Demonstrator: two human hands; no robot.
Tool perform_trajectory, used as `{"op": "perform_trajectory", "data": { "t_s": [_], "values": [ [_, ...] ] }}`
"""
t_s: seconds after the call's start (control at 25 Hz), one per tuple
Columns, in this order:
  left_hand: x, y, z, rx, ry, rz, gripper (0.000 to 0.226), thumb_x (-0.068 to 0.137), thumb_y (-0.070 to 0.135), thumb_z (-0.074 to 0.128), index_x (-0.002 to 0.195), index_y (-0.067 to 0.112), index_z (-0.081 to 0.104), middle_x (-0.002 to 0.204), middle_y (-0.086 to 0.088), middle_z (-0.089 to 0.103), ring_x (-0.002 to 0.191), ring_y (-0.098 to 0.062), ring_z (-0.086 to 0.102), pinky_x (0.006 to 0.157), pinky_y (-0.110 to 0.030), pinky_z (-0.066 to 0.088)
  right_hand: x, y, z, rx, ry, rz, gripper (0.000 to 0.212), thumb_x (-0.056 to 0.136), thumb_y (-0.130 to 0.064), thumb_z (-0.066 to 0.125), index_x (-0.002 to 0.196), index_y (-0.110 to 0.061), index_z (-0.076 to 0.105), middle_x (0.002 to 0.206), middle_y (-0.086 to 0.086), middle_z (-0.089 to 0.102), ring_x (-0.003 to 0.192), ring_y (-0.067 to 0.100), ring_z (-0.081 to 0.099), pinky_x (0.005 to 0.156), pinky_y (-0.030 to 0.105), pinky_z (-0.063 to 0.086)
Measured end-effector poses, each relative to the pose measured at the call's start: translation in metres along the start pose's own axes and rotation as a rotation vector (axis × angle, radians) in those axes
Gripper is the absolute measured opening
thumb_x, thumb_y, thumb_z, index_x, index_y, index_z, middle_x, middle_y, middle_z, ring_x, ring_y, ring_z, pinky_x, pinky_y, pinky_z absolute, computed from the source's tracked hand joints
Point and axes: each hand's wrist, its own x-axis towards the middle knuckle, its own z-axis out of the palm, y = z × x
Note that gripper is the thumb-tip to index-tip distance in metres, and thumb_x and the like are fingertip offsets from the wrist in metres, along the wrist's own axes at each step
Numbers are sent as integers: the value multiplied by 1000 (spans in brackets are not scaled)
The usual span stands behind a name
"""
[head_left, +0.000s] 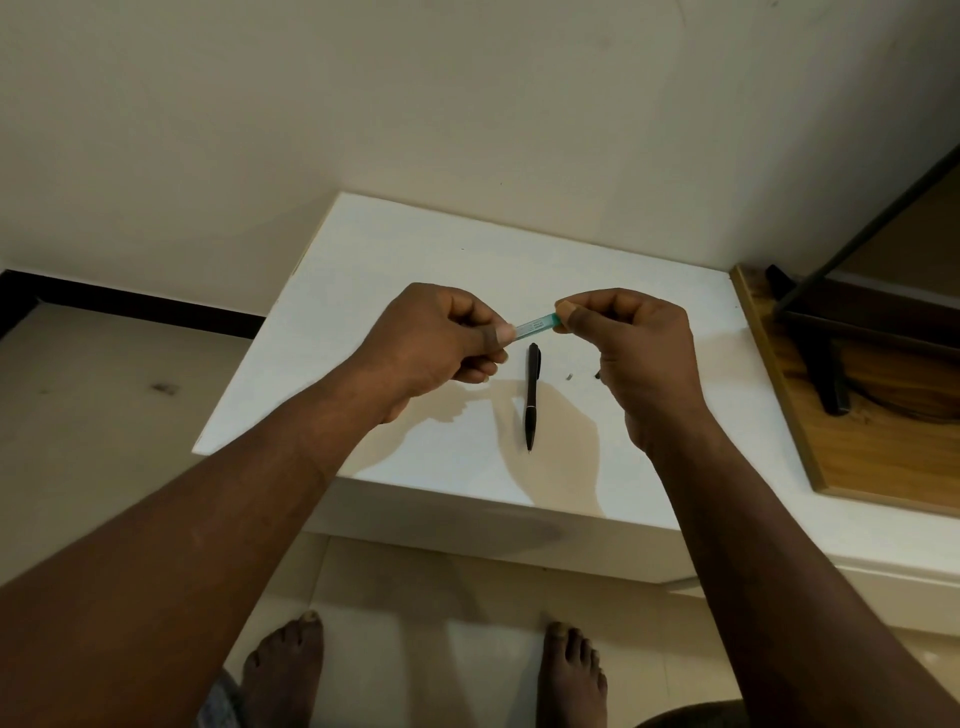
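Over the white desk (395, 270), left hand (441, 343) and right hand (639, 353) raised above a black pen (532, 397) lying flat, fingers pinching opposite ends of a slim green tube (535, 326) held level between them. Seemingly opening it: next, draw the right end off, keeping the left grip steady.

Both bare forearms rise from the lower corners toward mid-frame. The left hand (441, 340) and right hand (636, 348), fingers curled, each pinch one end of a slim green tube (535, 326).
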Motion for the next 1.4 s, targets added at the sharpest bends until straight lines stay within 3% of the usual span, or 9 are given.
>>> {"op": "perform_trajectory", "data": {
  "t_s": [0.12,0.28,0.4,0.48,0.56,0.64,0.76,0.96,1.4],
  "values": [
    [1,-1,-3,30,-19,-8,6,93,18,77,91,13,79,77,-4,81,73,-20,80,67,-26,64,-2,0,1,16,-26,19,5,91,-22,81,88,-18,84,83,5,81,44,1,45,43,14,36],
    [3,-2,-4,124,3,-77,7,96,19,74,94,12,75,77,-5,82,72,-20,80,70,-32,66,-2,3,7,60,-35,140,13,95,-34,77,98,-22,81,90,-3,84,44,-2,49,58,20,40],
    [9,-10,-7,348,110,-166,13,96,22,74,95,9,74,82,-7,82,76,-25,80,74,-37,67,-1,3,7,373,-64,469,29,98,-40,73,106,-12,72,91,3,81,48,7,43,51,23,41],
    [15,-18,-9,588,152,-201,22,93,28,74,96,6,76,91,-10,79,85,-31,77,80,-42,64,-2,4,3,628,-83,622,24,103,-30,65,108,-6,67,94,10,76,53,11,56,54,24,49],
    [22,-25,-9,787,190,-190,24,92,32,72,88,8,72,91,-8,74,81,-28,69,67,-35,56,-3,5,0,779,-85,694,18,105,-14,55,111,-1,65,104,17,75,67,18,69,64,29,57],
    [26,-32,-8,878,217,-190,28,90,34,70,74,14,61,78,-4,65,65,-20,57,51,-27,37,-6,5,3,876,-101,710,26,104,1,44,121,5,63,112,21,74,78,23,73,70,31,61],
    [28,-41,-5,911,221,-197,34,83,39,76,68,17,54,67,0,59,58,-15,51,47,-24,29,-10,3,8,925,-136,677,35,104,11,33,124,7,62,105,23,79,70,25,79,64,29,64],
    [27,-45,-5,977,206,-149,49,78,56,80,64,21,49,64,1,57,56,-14,50,48,-25,28,-13,2,12,853,-174,608,30,107,9,35,125,1,58,108,19,82,87,31,83,65,29,65],
    [20,-35,-5,950,160,-138,36,77,46,85,87,14,71,83,-3,73,82,-25,69,68,-32,48,-14,-4,8,743,-136,563,15,106,-5,47,114,-9,58,109,14,83,95,32,83,74,30,61]
  ]
}}
